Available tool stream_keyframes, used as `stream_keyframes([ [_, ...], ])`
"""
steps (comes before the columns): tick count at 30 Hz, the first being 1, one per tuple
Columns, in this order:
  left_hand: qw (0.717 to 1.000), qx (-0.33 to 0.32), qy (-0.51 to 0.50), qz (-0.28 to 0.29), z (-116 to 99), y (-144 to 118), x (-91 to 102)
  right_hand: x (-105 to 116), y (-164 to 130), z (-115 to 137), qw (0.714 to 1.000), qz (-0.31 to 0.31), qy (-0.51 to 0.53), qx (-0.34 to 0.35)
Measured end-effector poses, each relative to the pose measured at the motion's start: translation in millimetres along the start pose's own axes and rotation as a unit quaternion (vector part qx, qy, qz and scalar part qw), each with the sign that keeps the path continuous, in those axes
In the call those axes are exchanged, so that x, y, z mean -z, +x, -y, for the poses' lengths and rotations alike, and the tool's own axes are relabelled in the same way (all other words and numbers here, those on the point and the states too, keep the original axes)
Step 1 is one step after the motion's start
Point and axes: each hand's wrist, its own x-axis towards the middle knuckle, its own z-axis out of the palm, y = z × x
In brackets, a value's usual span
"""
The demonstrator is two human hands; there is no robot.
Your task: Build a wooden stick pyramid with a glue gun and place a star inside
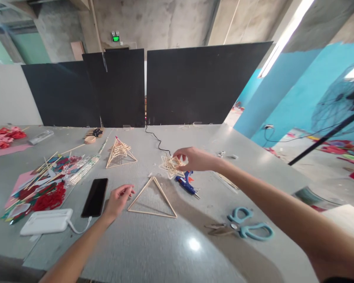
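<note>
The right hand (194, 159) reaches out over the grey counter (153, 251) and pinches a small star-shaped piece of thin wooden sticks (171, 166) between thumb and fingertips; the star seems to be lifted just clear of the surface, though the angle makes that hard to judge. Just beside it, a little nearer the person, lies a blue glue gun (186, 184), its black cord trailing away toward the dark panels (200, 84) at the back.

The left hand (118, 199) rests on the counter with fingers loosely curled and gripping nothing, its fingertips close to the left corner of a flat stick triangle (152, 200) that lies between the two hands. A black phone (94, 197) lies just left of that hand, wired to a white power bank (46, 222).

Farther back stands a finished stick pyramid (119, 152) (nested triangles, upright on its base). Teal-handled scissors (243, 228) lie near the right forearm, blades open. At the left edge are loose sticks and red and green craft trimmings (44, 192) on pink sheets.
</note>
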Motion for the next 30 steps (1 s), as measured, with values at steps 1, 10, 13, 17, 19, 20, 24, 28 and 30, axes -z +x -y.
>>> stream_keyframes([
  [1,1.0,0.0,-0.004,-0.002,-1.1,-0.2,1.4,0.3,-16.9,5.2,1.0,0.003,0.016,0.002],
  [10,0.998,-0.031,0.022,0.052,-43.8,6.8,16.9,-41.2,-140.9,41.1,0.971,0.035,0.223,0.083],
  [13,0.99,-0.043,0.055,0.12,-56.6,10.7,18.6,-82.0,-141.9,70.0,0.962,0.041,0.238,0.126],
  [17,0.97,-0.058,0.101,0.212,-61.9,6.0,16.5,-119.3,-124.2,103.5,0.987,0.007,0.13,0.099],
  [19,0.962,-0.065,0.114,0.238,-61.0,2.9,15.2,-124.9,-114.5,115.3,0.995,0.012,0.068,0.069],
  [20,0.96,-0.069,0.117,0.247,-60.1,1.8,14.8,-125.2,-109.9,120.1,0.997,0.017,0.05,0.058],
  [24,0.956,-0.083,0.116,0.257,-53.6,0.8,15.2,-121.1,-94.0,133.0,0.998,0.031,0.025,0.04],
  [28,0.958,-0.084,0.103,0.253,-43.4,1.1,15.4,-120.0,-82.2,140.8,0.998,0.043,0.006,0.052],
  [30,0.959,-0.085,0.095,0.252,-39.3,0.6,15.1,-121.3,-76.9,143.5,0.997,0.046,-0.001,0.059],
])
